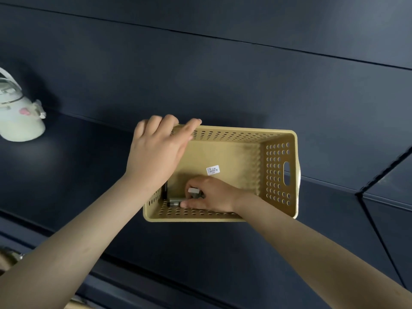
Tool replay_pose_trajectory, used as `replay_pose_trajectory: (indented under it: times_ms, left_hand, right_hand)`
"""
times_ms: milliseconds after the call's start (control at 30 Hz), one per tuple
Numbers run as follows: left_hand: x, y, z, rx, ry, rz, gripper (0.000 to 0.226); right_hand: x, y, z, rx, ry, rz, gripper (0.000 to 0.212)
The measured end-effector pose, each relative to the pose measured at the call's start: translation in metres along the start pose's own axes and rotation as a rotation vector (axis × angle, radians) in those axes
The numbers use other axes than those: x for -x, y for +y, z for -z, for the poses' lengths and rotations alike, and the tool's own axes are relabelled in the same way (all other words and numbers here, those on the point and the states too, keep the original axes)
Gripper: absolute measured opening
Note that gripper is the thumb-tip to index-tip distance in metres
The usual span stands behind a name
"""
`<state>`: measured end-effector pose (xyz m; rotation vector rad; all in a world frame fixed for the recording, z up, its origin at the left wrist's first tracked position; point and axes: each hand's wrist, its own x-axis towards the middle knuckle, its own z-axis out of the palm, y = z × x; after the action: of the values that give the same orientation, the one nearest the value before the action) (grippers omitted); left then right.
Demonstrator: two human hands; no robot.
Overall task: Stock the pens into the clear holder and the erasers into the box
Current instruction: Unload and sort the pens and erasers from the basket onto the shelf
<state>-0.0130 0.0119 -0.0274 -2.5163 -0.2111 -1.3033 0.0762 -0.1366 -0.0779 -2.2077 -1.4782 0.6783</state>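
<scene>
A tan perforated plastic basket (278, 170) sits on a dark blue shelf, with a white price sticker (213, 170) on its floor. My left hand (156, 152) rests over the basket's far left corner, fingers laid on the rim. My right hand (211, 195) is down inside the basket near the front left, closed on a small grey eraser (193, 191). A short dark cylindrical item (175, 202) lies by my fingertips. A black pen (165, 190) leans against the left wall, partly hidden by my left wrist. No clear holder is in view.
A white kettle (17, 117) with a pink mark stands at the far left of the shelf (89, 152). A dark panelled wall rises behind. A shelf edge runs below the basket, and an angled dark unit (390, 197) sits to the right.
</scene>
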Motion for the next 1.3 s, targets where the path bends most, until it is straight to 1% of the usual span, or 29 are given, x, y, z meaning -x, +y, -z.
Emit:
replay_pose_trajectory:
  times_ms: [100, 200, 233, 367, 467, 567, 633, 700, 767, 867, 933, 967, 1100, 1300]
  left_hand:
    - [-0.001, 0.000, -0.001, 0.004, -0.008, 0.011, 0.032]
    - [-0.003, 0.000, -0.002, 0.016, -0.022, 0.024, 0.031]
    - [-0.003, 0.000, -0.002, 0.018, -0.023, 0.028, 0.031]
    - [-0.004, -0.002, -0.004, 0.012, -0.037, 0.029, 0.032]
    - [-0.005, -0.001, -0.006, 0.012, -0.036, 0.036, 0.031]
    - [-0.005, -0.002, -0.006, 0.012, -0.037, 0.025, 0.031]
    - [-0.005, -0.003, -0.006, 0.009, -0.041, 0.019, 0.032]
    - [-0.005, -0.003, -0.005, 0.020, -0.051, 0.026, 0.032]
    - [-0.006, -0.004, -0.005, 0.040, -0.068, 0.035, 0.033]
    - [-0.007, -0.005, -0.004, 0.065, -0.080, 0.040, 0.034]
    - [-0.007, -0.005, -0.003, 0.070, -0.079, 0.040, 0.033]
    - [-0.007, -0.005, -0.002, 0.072, -0.077, 0.039, 0.033]
    - [-0.006, -0.005, -0.001, 0.078, -0.083, 0.029, 0.032]
    - [-0.009, -0.009, 0.001, 0.127, -0.122, 0.019, 0.033]
  right_hand:
    - [0.000, 0.000, 0.002, 0.018, -0.014, 0.008, 0.029]
    - [0.001, -0.003, 0.004, 0.110, -0.055, 0.041, 0.045]
    - [0.001, -0.004, 0.005, 0.131, -0.063, 0.052, 0.046]
    - [0.002, -0.004, 0.009, 0.090, -0.086, 0.042, 0.040]
    - [0.003, -0.002, 0.009, 0.029, -0.066, 0.030, 0.035]
    - [0.005, 0.000, 0.009, -0.093, -0.036, 0.031, 0.028]
    - [0.005, 0.001, 0.010, -0.118, -0.021, 0.042, 0.024]
    - [0.004, 0.001, 0.012, -0.119, -0.020, 0.040, 0.023]
    - [0.003, 0.001, 0.013, -0.114, -0.029, 0.025, 0.029]
    - [0.001, 0.002, 0.014, -0.099, -0.050, -0.028, 0.045]
    - [0.001, 0.002, 0.016, -0.129, -0.069, -0.044, 0.047]
    - [0.001, 0.002, 0.017, -0.151, -0.072, -0.048, 0.044]
    - [0.003, 0.009, 0.021, -0.209, -0.021, -0.051, 0.022]
    - [-0.001, 0.017, 0.023, -0.296, 0.006, -0.073, 0.022]
